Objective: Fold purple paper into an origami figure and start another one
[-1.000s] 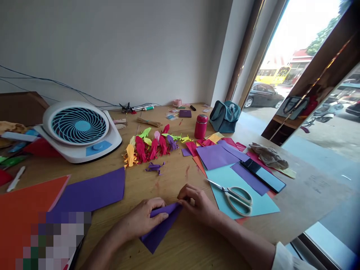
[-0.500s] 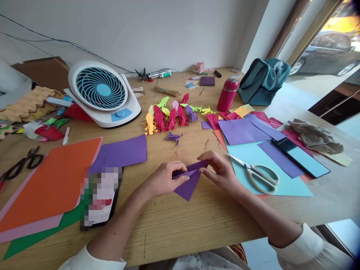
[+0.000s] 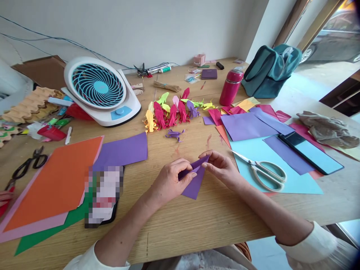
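Between my two hands is a folded piece of purple paper (image 3: pixel 194 188), its layers parted along the top and one point hanging down. My left hand (image 3: pixel 174 177) pinches its left side between thumb and fingers. The upper right corner is gripped by the thumb and fingertips of my right hand (image 3: pixel 221 168). Beyond them on the table lies a small purple folded-paper figure (image 3: pixel 174 134). Several more folded figures (image 3: pixel 171 112) in red, yellow, green and purple are clustered behind it. White-handled scissors (image 3: pixel 267 174) rest on light blue paper (image 3: pixel 300 185) beside my right forearm.
On the left are orange sheets (image 3: pixel 56 183), a phone (image 3: pixel 104 198), black shears (image 3: pixel 26 165) and another person's hand (image 3: pixel 5 197) at the edge. A fan (image 3: pixel 101 90) stands behind. A red bottle (image 3: pixel 231 88) and teal bag (image 3: pixel 271 71) stand at the back right.
The view has shifted slightly. Both my hands still hold the purple paper in nearly the same pose. Another person's hand has come into view at the left edge, by a red handle.
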`<state>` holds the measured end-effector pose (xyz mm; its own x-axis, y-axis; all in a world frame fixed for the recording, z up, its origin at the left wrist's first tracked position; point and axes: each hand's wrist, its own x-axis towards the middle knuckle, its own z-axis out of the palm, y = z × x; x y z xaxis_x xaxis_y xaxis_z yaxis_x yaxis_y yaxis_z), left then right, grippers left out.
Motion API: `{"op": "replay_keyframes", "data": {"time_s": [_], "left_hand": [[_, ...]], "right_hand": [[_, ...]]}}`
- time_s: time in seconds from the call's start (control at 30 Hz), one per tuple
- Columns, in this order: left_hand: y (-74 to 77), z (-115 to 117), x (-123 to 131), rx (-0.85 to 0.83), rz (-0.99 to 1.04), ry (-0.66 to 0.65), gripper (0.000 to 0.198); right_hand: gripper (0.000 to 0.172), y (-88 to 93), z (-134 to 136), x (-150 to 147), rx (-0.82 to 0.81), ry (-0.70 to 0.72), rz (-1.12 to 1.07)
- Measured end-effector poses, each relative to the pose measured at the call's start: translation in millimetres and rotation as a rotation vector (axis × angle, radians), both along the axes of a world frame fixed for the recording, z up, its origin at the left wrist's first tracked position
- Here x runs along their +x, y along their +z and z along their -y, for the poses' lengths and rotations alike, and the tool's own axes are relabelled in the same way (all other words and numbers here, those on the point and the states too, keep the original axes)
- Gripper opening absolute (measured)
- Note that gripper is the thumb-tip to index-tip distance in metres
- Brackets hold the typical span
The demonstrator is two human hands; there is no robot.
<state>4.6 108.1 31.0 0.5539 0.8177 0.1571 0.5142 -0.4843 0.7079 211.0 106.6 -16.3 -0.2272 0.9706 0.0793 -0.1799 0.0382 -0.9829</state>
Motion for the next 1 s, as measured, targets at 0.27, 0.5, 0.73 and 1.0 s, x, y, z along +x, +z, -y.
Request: {"op": "replay_keyframes", "data": {"time_s": [0.27, 0.5, 0.73, 1.0], "left_hand": [[-0.6, 7, 1, 0.051, -0.013, 0.049, 0.007], [-0.7, 11, 1, 0.120, -0.061, 0.053, 0.010], [7.3, 11, -2, 0.160, -0.132, 0.073, 0.011], [14.9, 5, -14, 0.058, -0.173, -0.016, 0.010]], "right_hand": [[0.033, 2.2, 1, 1, -0.069, -0.056, -0.002], [0.034, 0.3, 0, 1, -0.063, -0.072, -0.003], [0.015, 1.5, 1, 8, 0.309, -0.161, 0.245], [0.010, 8.8, 1, 13, 0.643, -0.178, 0.617]]}}
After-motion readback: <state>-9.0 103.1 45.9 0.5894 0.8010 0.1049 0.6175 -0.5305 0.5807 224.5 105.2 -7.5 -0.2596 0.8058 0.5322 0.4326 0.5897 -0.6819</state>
